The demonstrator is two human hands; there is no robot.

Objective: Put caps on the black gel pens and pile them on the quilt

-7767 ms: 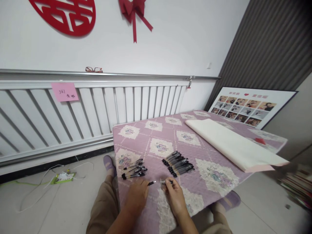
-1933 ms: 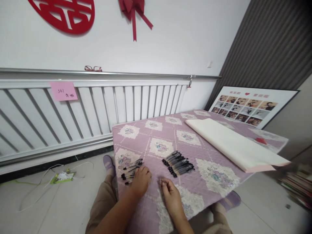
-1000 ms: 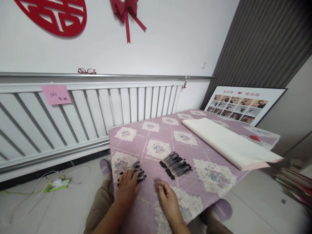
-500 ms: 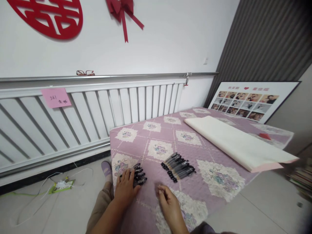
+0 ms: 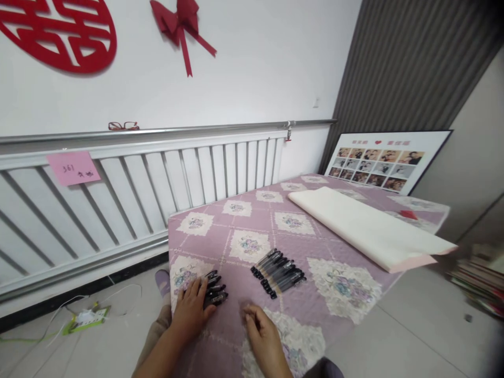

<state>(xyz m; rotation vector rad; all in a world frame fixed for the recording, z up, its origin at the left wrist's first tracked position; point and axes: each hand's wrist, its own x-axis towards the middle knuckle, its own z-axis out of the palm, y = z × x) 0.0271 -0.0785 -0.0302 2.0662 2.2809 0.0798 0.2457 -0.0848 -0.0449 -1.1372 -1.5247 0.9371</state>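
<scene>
Purple cloth patterned with cream floral diamonds covers the table (image 5: 232,281) under my hands. My left hand (image 5: 191,310) lies palm down at the near left edge, fingers outstretched and thumb spread to the right, its grip slack, over one end of a small bunch of slim black-capped pens with clear barrels (image 5: 216,297). Their dark ends show between my fingers and thumb, pointing right. My right hand (image 5: 265,336) rests near the middle of the close edge, fingers curled and the thumb drawn up to them; I cannot make out whether anything is pinched there.

Just beyond and to the right of my right hand lies a second, larger group of black-capped clear pens (image 5: 280,273), side by side in a slanting row, well apart from the bunch at my left. Farther right, a long folded cream sheet with a pink underside (image 5: 354,226) stretches across the cloth, and a small red object (image 5: 408,214) lies beyond it. A white board of small photographs with a dark edge (image 5: 374,163) leans at the far right.
</scene>
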